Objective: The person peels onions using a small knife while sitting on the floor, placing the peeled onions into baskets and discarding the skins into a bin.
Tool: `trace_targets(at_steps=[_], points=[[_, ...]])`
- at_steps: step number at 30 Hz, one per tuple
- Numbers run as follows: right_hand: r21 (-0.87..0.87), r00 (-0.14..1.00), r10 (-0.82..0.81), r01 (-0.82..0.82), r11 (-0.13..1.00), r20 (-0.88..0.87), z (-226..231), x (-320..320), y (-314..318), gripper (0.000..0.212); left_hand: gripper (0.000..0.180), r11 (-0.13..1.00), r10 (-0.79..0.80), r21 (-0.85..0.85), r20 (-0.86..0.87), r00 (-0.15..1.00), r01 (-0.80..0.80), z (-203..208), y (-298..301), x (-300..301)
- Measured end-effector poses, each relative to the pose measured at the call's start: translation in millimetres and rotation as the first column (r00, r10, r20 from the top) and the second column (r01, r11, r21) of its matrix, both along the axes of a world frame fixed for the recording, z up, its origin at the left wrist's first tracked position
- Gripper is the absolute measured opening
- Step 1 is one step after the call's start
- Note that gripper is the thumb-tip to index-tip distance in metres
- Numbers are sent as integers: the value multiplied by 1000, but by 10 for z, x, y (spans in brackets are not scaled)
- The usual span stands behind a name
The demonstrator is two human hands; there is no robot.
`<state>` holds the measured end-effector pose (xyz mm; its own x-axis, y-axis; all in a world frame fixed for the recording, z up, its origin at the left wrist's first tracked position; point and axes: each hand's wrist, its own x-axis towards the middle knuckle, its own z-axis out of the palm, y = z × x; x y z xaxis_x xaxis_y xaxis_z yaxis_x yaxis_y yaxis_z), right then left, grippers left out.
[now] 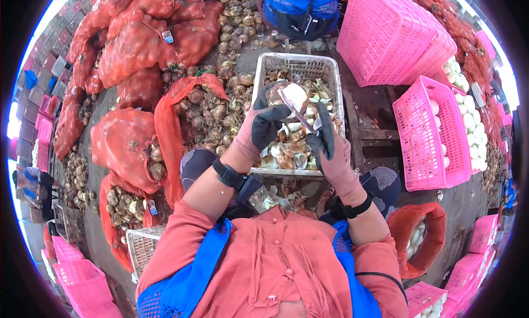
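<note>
My left hand, in a dark-coated glove, is closed round an onion whose upper side is bare and white. My right hand, gloved the same way, grips a knife; its blade slants up to the left across the onion. Both hands are over a whitish plastic crate that stands between my knees. Onion skins and trimmings fill much of the crate. The glove hides part of the knife's handle.
Loose unpeeled onions and red mesh sacks lie to the left. At the right a tilted pink crate holds peeled white onions, near stacked pink crates. A rolled-down red sack contains peeled onions. A blue bundle is beyond.
</note>
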<state>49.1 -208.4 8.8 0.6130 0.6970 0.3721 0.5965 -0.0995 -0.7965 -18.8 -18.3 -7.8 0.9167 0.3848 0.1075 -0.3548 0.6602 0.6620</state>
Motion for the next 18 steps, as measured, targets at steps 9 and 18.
trace_targets(at_steps=[9, 18], points=[[-130, 896, -260, 324, 937, 360, -159, -30, 212, 74, 61, 803, 259, 545, 45, 965, -241, -380, -147, 294], [293, 960, -129, 201, 935, -248, -160, 19, 365, 48, 60, 985, 166, -45, 17, 986, -165, -197, -292, 385]])
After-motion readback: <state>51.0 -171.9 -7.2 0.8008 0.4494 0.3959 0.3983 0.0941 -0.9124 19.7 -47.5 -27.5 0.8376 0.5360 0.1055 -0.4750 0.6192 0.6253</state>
